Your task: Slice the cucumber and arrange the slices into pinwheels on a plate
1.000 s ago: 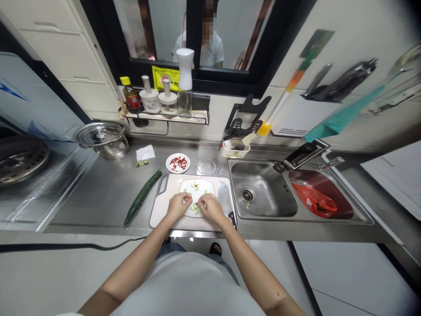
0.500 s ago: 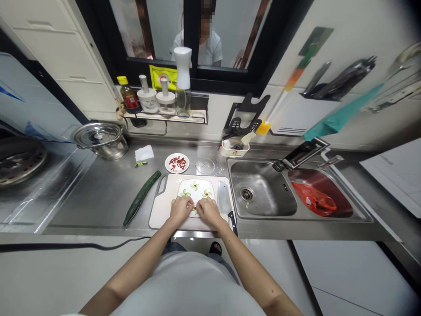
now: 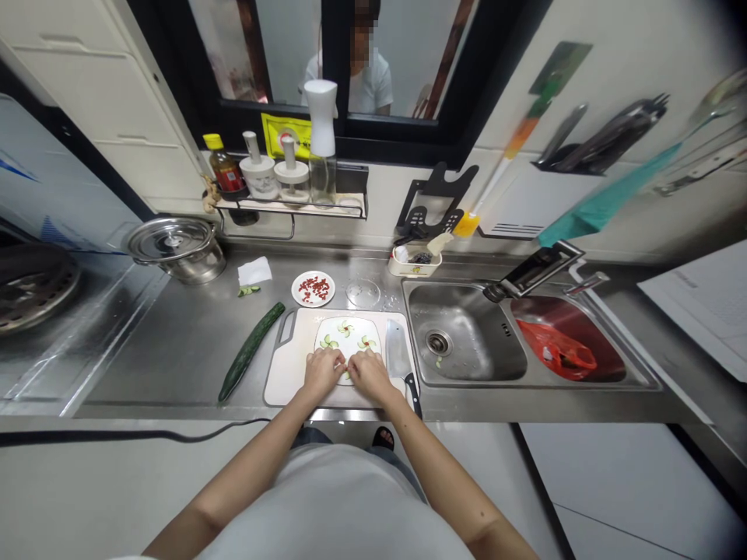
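A white plate point(image 3: 355, 327) with flower shapes of green slices and red centres lies on the cutting board point(image 3: 287, 362). My left hand point(image 3: 323, 370) and my right hand point(image 3: 369, 373) rest over its near part, fingertips close together at a partly covered flower. Both hands look pinched; whatever small thing they hold is too small to make out. A knife point(image 3: 398, 350) lies on the board right of the plate. Behind the board sits a small dish of red pieces point(image 3: 313, 288). Left of the board is a long cucumber point(image 3: 250, 351).
Right of the board is a sink point(image 3: 472, 330) with a red bag point(image 3: 560, 351) in its far basin. A lidded pot point(image 3: 178, 247) and a paper napkin point(image 3: 254, 271) stand back left. A clear round lid point(image 3: 362, 293) lies behind the board.
The fingertips of my two hands have come slightly closer together over the near flower. The camera view has shifted a little.
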{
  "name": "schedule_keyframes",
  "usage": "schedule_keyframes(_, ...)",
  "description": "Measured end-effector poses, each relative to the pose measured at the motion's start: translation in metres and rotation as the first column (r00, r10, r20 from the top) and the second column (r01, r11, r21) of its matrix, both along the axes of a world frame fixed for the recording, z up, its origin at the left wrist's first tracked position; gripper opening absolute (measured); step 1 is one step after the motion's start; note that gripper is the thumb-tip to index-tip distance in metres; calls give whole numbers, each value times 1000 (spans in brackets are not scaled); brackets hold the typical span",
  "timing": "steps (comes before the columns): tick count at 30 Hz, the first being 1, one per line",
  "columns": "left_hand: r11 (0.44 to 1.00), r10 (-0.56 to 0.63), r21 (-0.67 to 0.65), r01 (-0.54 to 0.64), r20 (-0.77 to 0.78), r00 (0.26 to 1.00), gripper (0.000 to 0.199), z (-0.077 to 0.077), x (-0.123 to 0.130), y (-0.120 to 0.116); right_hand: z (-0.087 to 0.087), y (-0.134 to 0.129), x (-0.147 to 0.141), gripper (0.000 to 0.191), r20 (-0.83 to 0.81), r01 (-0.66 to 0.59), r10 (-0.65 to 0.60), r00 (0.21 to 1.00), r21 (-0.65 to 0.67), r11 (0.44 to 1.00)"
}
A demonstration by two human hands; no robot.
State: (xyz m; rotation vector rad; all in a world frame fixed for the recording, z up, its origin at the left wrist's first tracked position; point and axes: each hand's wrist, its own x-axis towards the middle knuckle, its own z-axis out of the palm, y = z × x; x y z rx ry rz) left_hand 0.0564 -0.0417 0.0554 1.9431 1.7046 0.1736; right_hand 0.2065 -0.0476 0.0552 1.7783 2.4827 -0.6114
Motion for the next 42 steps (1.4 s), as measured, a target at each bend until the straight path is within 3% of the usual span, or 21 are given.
schedule_keyframes(13, 1000, 0, 4, 0, -38, 999, 14, -7, 1, -1, -2, -1, -1, 25, 28, 18, -18, 999, 3, 1000)
schedule_keyframes(24, 997, 70, 12, -70, 19, 997, 13, 2, -5, 0, 7, 3, 8, 23, 28, 70, -71, 997, 34, 997)
schedule_keyframes(42, 1000, 15, -7, -15, -16, 1000, 13, -3, 3, 0, 5, 0, 7, 22, 34, 56, -56, 998, -1, 998)
